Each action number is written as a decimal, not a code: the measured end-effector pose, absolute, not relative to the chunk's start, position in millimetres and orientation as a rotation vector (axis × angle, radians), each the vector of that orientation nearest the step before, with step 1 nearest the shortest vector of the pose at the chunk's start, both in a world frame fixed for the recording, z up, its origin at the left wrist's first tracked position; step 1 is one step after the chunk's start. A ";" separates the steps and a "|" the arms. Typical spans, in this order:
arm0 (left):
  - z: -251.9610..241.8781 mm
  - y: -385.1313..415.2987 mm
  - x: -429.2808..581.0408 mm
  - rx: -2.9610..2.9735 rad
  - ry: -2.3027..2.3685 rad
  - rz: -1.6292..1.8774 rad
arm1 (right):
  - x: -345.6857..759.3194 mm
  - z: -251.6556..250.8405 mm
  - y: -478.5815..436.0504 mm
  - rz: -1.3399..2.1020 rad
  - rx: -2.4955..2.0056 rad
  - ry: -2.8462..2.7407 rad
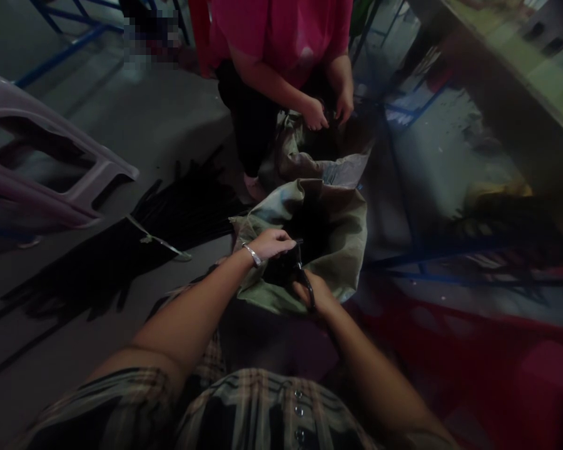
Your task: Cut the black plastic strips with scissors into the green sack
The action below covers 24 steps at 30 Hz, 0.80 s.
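Note:
Over the mouth of a pale woven sack (349, 234), both of my hands are close together. Black handles of a pair of scissors (309, 290) are gripped in my right hand (323, 294), with the blades pointing up toward my left fingertips. My left hand (269, 244), with a bracelet at the wrist, is closed in a pinch on the end of a thin black strip (299, 241) beside the scissor tips. The inside of the sack is dark, and its contents cannot be made out.
A person in a pink top (281, 37) works over a second sack (304, 164) just ahead. Tied black strips (169, 219) lie on the floor to the left, near a plastic stool (98, 175). A table (511, 81) stands at the right.

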State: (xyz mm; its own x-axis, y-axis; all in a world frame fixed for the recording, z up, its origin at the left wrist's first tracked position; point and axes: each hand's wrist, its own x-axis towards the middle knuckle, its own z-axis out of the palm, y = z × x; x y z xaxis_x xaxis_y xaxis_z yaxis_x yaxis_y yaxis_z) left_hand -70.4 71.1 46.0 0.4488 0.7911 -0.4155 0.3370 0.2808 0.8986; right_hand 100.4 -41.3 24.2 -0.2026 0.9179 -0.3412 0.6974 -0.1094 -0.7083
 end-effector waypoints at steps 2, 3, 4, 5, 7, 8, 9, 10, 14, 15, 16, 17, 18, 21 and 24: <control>46.5 70.4 -70.0 1.311 1.104 0.407 | 100.2 21.7 -41.4 1.174 -1.808 -1.898; 46.3 70.1 -69.8 1.312 1.091 0.405 | 99.9 20.8 -41.4 1.168 -1.805 -1.893; 45.7 70.0 -69.7 1.315 1.082 0.402 | 99.4 20.2 -41.5 1.166 -1.795 -1.887; 44.7 69.9 -69.5 1.321 1.073 0.399 | 98.9 19.7 -41.8 1.171 -1.782 -1.880; 42.0 69.8 -69.4 1.343 1.061 0.394 | 97.8 19.2 -42.5 1.201 -1.772 -1.842; 40.6 69.7 -69.4 1.356 1.057 0.391 | 97.2 19.0 -42.9 1.223 -1.771 -1.813; 39.3 69.7 -69.3 1.369 1.055 0.389 | 96.7 18.9 -43.5 1.245 -1.768 -1.781; 38.3 69.5 -69.2 1.378 1.058 0.387 | 96.1 19.0 -44.1 1.266 -1.765 -1.749; 37.2 68.4 -68.4 1.403 1.079 0.374 | 92.1 21.0 -47.5 1.387 -1.758 -1.604; 37.5 68.2 -68.3 1.406 1.083 0.375 | 90.5 21.7 -48.5 1.424 -1.760 -1.555; 37.9 68.1 -68.3 1.407 1.082 0.375 | 88.9 22.4 -49.5 1.453 -1.763 -1.504; 38.4 68.2 -68.6 1.404 1.078 0.374 | 87.2 22.7 -50.4 1.472 -1.766 -1.455; 38.8 68.5 -69.1 1.395 1.073 0.370 | 85.7 22.8 -51.1 1.481 -1.770 -1.409; 40.1 70.4 -71.9 1.365 1.034 0.340 | 82.8 21.2 -52.5 1.477 -1.781 -1.307; 40.8 72.3 -75.1 1.370 0.981 0.330 | 82.2 17.2 -53.6 1.459 -1.788 -1.270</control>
